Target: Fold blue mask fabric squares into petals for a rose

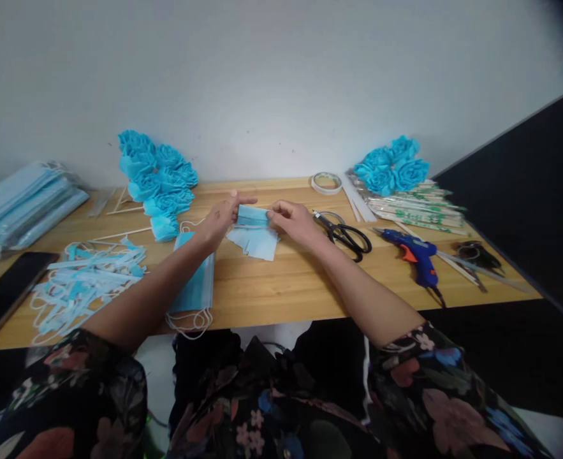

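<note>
Your left hand (222, 220) and right hand (294, 223) pinch a blue mask strip (252, 217) between fingertips, one at each end. It sits just above the cut blue pieces (255, 242) on the wooden table (281, 280), scissors (345, 236) nearby.

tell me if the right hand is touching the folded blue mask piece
Touching. The head view shows the right hand pinching one end of the folded blue mask piece, with no gap between them; the left hand holds the other end.

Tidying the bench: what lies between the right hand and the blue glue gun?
Black scissors lie between the right hand and the glue gun, in the head view.
</note>
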Demonstrator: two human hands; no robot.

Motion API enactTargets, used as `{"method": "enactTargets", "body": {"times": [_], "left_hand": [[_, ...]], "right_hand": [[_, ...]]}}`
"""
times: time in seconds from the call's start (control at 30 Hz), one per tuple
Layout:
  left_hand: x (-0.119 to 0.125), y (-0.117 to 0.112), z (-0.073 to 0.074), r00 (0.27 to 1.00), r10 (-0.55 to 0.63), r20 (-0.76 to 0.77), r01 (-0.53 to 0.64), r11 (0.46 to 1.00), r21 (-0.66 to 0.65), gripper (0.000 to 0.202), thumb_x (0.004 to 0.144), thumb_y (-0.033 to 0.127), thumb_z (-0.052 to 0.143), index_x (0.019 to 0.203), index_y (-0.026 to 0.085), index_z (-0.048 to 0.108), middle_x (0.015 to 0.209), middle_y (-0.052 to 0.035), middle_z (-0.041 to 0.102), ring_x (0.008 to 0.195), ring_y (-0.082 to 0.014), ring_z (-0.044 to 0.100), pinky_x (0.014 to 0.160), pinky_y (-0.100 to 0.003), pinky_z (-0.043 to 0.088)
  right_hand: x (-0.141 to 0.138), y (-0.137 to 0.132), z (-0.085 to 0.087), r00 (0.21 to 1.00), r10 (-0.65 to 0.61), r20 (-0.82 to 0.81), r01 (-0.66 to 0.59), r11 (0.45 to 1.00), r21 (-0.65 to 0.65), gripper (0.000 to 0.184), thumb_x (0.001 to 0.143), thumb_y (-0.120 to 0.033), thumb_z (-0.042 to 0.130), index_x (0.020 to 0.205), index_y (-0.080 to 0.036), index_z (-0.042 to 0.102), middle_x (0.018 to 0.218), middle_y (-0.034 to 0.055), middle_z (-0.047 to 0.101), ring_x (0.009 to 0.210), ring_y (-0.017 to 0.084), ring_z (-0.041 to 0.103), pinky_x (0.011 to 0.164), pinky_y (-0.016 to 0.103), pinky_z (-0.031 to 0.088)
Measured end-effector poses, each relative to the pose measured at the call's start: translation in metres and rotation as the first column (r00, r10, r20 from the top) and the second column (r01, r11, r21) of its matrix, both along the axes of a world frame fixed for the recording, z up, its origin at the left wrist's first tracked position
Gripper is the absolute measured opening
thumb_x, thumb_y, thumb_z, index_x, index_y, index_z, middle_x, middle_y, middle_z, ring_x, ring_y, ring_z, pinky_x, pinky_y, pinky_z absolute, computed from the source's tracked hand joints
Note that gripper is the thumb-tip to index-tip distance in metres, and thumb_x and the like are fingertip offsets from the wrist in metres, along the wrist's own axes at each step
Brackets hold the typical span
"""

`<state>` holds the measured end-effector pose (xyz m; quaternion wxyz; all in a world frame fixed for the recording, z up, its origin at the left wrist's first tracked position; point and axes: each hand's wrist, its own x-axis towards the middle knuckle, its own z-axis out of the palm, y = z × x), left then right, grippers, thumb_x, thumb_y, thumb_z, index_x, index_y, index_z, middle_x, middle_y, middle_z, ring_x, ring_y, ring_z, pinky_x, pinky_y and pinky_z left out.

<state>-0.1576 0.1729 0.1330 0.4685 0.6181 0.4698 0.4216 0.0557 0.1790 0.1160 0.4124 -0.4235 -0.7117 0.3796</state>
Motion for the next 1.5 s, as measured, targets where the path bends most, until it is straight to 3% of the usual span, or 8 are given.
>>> {"method": "enactTargets", "body": {"times": [0.13,0.33,0.77,0.97,1.1,1.23,1.37,1.5], "left_hand": [[0.008,-0.002,-0.002,0.980,-0.029,0.194,0.047,0.995,-0.088,0.079,0.091,0.080,0.042,0.116,0.012,0.072,0.098,-0.0150,0.079,0.094,-0.0278,0.074,0.080,-0.038,0.057],[0.008,-0.008,-0.008,0.993,-0.002,0.118,0.008,0.999,-0.050,0.051,0.070,0.054,0.084,0.104,0.016,0.075,0.092,-0.0075,0.079,0.082,-0.0210,0.072,0.076,-0.031,0.054],[0.007,-0.012,-0.007,0.992,0.036,0.118,-0.038,0.999,0.015,0.031,0.074,0.043,0.078,0.091,0.017,0.073,0.064,-0.0018,0.070,0.061,-0.0154,0.061,0.064,-0.029,0.048],[0.010,-0.014,-0.009,0.960,0.252,0.123,-0.268,0.953,0.139,0.038,0.079,0.037,0.072,0.111,0.016,0.071,0.091,-0.0051,0.074,0.077,-0.0159,0.065,0.067,-0.027,0.050],[0.018,-0.028,-0.002,0.992,0.110,0.066,-0.119,0.981,0.153,0.036,0.082,0.039,0.073,0.111,0.018,0.075,0.115,-0.0102,0.076,0.103,-0.0235,0.069,0.089,-0.036,0.055],[0.028,-0.035,-0.002,0.961,-0.077,0.264,0.067,0.997,0.049,0.050,0.077,0.035,0.082,0.124,0.023,0.071,0.130,-0.0095,0.073,0.122,-0.0277,0.066,0.100,-0.040,0.055],[0.026,-0.026,-0.012,0.888,0.018,0.459,0.023,0.996,-0.084,0.039,0.079,0.034,0.081,0.113,0.017,0.072,0.117,-0.0107,0.077,0.110,-0.0264,0.072,0.094,-0.039,0.059],[0.016,-0.016,-0.018,0.837,0.123,0.533,-0.027,0.983,-0.184,0.035,0.078,0.023,0.078,0.110,0.012,0.070,0.115,-0.0136,0.077,0.100,-0.0248,0.075,0.087,-0.037,0.061]], "right_hand": [[0.001,0.002,0.001,0.986,-0.061,-0.158,0.052,0.997,-0.063,0.028,0.084,-0.047,0.065,0.082,-0.019,0.069,0.076,-0.0025,0.065,0.071,0.014,0.056,0.070,0.027,0.041],[-0.001,0.002,-0.002,0.952,-0.094,-0.290,0.042,0.982,-0.182,0.032,0.079,-0.052,0.071,0.082,-0.020,0.070,0.075,-0.0026,0.065,0.072,0.014,0.057,0.072,0.027,0.047],[-0.002,-0.004,0.005,0.944,-0.030,-0.327,-0.054,0.968,-0.246,0.040,0.068,-0.054,0.080,0.086,-0.021,0.065,0.074,-0.0038,0.061,0.071,0.013,0.056,0.069,0.027,0.047],[-0.002,-0.003,0.003,0.962,-0.154,-0.224,0.133,0.985,-0.108,0.025,0.077,-0.044,0.070,0.077,-0.022,0.058,0.070,-0.0050,0.055,0.069,0.013,0.051,0.066,0.026,0.043],[-0.004,-0.007,0.006,0.968,-0.230,-0.100,0.231,0.973,-0.004,0.019,0.081,-0.040,0.065,0.080,-0.022,0.062,0.070,-0.0040,0.059,0.068,0.014,0.053,0.065,0.027,0.044],[-0.009,-0.018,0.013,0.998,-0.050,-0.042,0.053,0.996,0.078,0.025,0.084,-0.037,0.065,0.103,-0.022,0.073,0.098,0.0026,0.075,0.088,0.018,0.066,0.077,0.031,0.053],[-0.010,-0.025,0.017,0.995,0.104,-0.008,-0.103,0.992,0.071,0.035,0.091,-0.036,0.058,0.122,-0.026,0.071,0.119,0.0061,0.075,0.101,0.020,0.069,0.079,0.033,0.056],[-0.004,-0.019,0.015,0.998,-0.015,-0.060,0.018,0.998,0.054,0.037,0.093,-0.037,0.056,0.124,-0.024,0.070,0.116,0.0065,0.076,0.093,0.020,0.069,0.074,0.033,0.055]]}}
